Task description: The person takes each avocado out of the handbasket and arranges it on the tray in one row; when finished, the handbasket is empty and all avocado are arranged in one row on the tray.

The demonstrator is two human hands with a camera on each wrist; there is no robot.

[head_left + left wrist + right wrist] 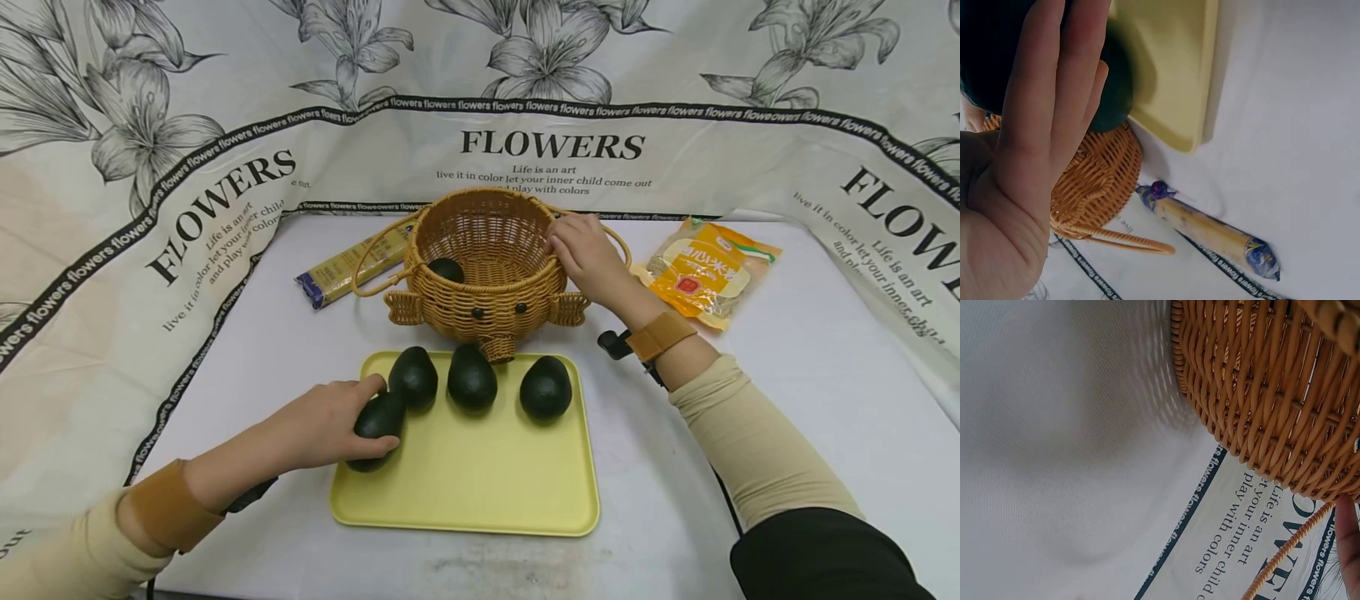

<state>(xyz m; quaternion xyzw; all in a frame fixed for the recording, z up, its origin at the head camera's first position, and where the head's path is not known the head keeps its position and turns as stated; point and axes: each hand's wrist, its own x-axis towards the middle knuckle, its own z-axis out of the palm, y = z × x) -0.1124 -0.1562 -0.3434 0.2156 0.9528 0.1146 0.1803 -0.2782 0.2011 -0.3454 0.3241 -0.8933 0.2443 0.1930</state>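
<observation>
My left hand (333,423) grips a dark green avocado (380,421) at the left side of a yellow tray (480,483), thumb and fingers on either side of it. Three more avocados (471,380) lie along the tray's far edge. Behind the tray stands a brown wicker basket (480,304) with an animal face and two side handles. One avocado (446,269) is inside it. My right hand (592,258) holds the basket's right rim. In the right wrist view only a finger (1347,544) shows beside the woven wall.
A long yellow packet (352,265) with blue ends lies left of the basket, partly behind its handle. At the right, an orange and clear bag (705,271) of grain lies on the white table (660,500). A flower-printed cloth (555,158) hangs behind.
</observation>
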